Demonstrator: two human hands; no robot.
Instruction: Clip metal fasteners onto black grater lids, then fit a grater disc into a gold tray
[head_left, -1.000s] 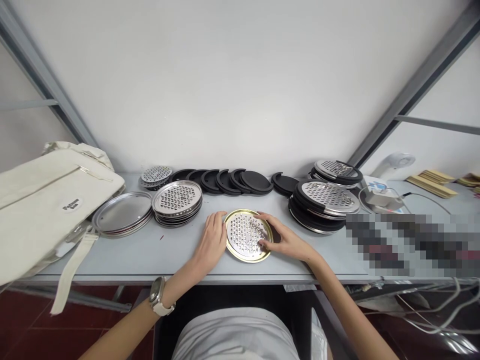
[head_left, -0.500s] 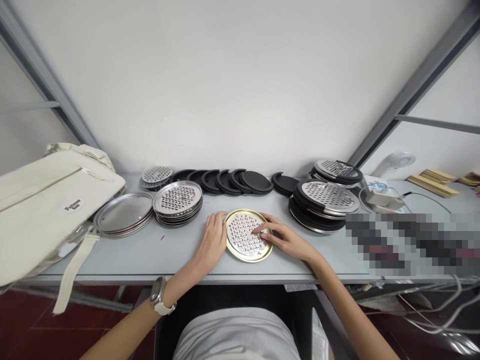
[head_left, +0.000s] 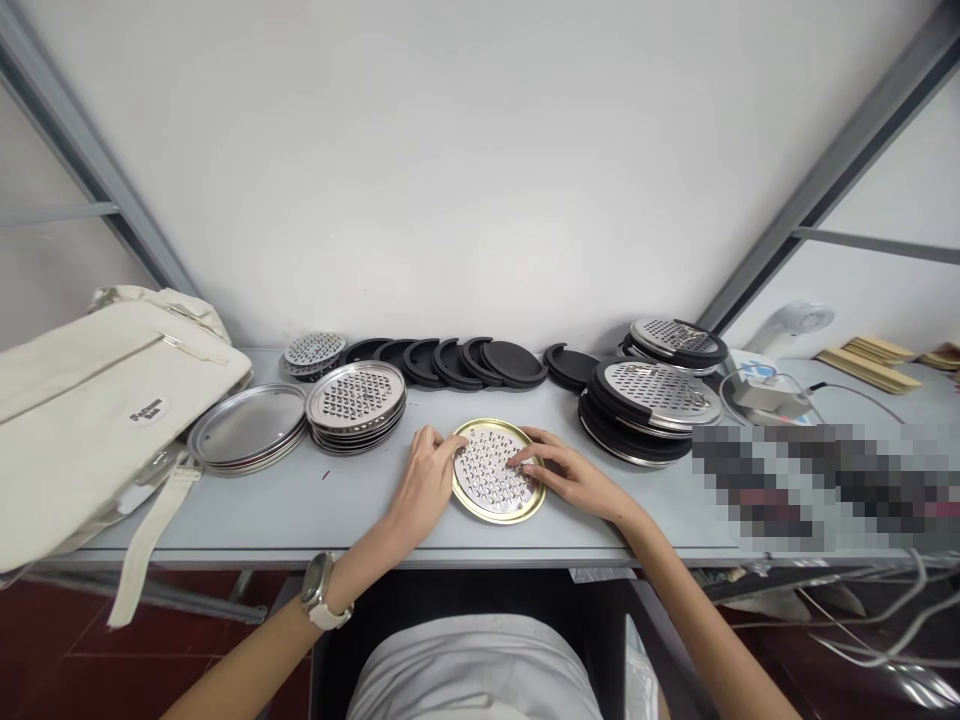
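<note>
A round metal grater plate [head_left: 491, 475] with raised teeth lies in a shallow gold-rimmed round tray [head_left: 501, 519] near the table's front edge. At its left rim is my left hand [head_left: 427, 470], fingers curled and thumb pressing on the edge of the plate. My right hand [head_left: 566, 475] grips the right side, with fingertips resting on the toothed face and another finger round the far rim. Left of my hands stands a stack of silver grater plates [head_left: 356, 395]. Beside it is a pile of plain round metal trays [head_left: 247, 425].
Black round holders [head_left: 514, 362] lie overlapped along the wall. Assembled graters with black rims [head_left: 652, 395] are stacked at right. A cream backpack [head_left: 90, 420] takes up the left end, its strap hanging over the edge. A white charger [head_left: 765, 395] with cables stands farther right.
My left thumb has come up over the left rim onto the plate's edge, and the left fingers are more curled. The right hand has barely shifted on the plate.
</note>
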